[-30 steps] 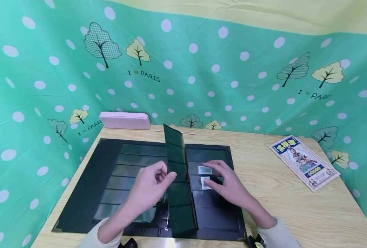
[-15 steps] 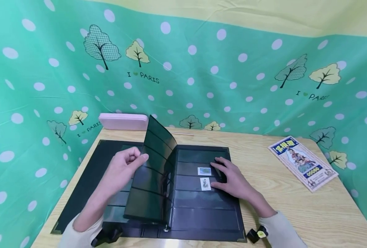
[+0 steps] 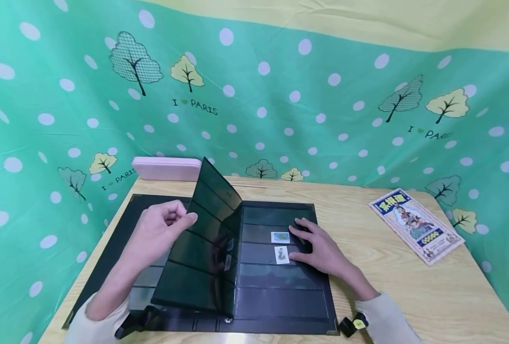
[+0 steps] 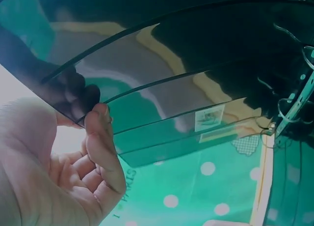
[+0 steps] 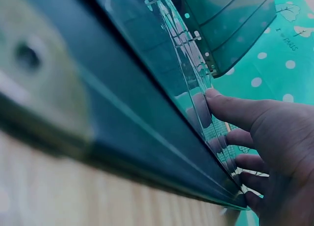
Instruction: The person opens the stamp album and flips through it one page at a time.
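Observation:
A black stamp album (image 3: pixel 110 267) lies spread on the table. My left hand (image 3: pixel 157 234) pinches the outer edge of a raised dark pocket page (image 3: pixel 204 239), which stands tilted to the left. In the left wrist view, thumb and finger of the left hand (image 4: pixel 73 162) meet at the page edge. Two stamps, a blue one (image 3: pixel 280 237) and a pale portrait one (image 3: pixel 282 255), sit in strips of the right page (image 3: pixel 280 301). My right hand (image 3: pixel 320 248) rests on that page just right of the stamps, fingers spread. In the right wrist view the right hand's (image 5: pixel 274 137) fingertips touch the page.
A pink case (image 3: pixel 167 168) stands at the back left, with a thin stick (image 3: pixel 247 185) lying to its right. On the right lies a printed booklet (image 3: pixel 416 226). Metal rings (image 4: pixel 289 113) run along the album's spine. A green dotted curtain (image 3: pixel 280 110) hangs behind the table (image 3: pixel 387 277).
My left hand has carried the raised page leftward, baring more of the right page. The right hand has drawn back to the right, off the stamps.

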The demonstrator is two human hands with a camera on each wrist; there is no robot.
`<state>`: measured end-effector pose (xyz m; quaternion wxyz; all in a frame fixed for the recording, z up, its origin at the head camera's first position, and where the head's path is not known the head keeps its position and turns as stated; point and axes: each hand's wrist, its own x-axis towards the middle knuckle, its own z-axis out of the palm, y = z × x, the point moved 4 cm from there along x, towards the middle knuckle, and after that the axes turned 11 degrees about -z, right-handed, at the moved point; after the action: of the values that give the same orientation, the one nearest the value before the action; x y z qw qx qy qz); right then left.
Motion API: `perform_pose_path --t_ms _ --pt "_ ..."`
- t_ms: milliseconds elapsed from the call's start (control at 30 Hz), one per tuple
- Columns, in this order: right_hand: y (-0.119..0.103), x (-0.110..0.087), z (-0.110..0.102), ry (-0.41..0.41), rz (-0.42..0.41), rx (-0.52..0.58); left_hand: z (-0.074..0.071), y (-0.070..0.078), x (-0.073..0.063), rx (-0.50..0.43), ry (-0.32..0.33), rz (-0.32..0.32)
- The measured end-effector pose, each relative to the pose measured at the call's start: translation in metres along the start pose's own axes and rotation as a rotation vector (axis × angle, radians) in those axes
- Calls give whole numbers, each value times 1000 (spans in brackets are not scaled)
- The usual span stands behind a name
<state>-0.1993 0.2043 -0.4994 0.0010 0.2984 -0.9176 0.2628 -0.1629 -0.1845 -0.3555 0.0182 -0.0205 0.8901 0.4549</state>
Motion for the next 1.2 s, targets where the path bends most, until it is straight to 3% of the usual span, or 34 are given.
perform_pose_path --t_ms 300,500,667,867,1200 --pt "-1 0 0 3 -13 -9 -11 13 -4 21 55 -15" --pt "1 0 0 4 -20 -15 -23 1 2 39 32 -34" --pt "2 -1 1 3 -10 -21 -36 -10 2 110 16 -41" --pt "1 0 2 -5 -11 -20 -50 -35 -1 164 -29 -57" --pt "2 -1 2 -3 -23 -13 -57 -97 0 216 -96 -171"
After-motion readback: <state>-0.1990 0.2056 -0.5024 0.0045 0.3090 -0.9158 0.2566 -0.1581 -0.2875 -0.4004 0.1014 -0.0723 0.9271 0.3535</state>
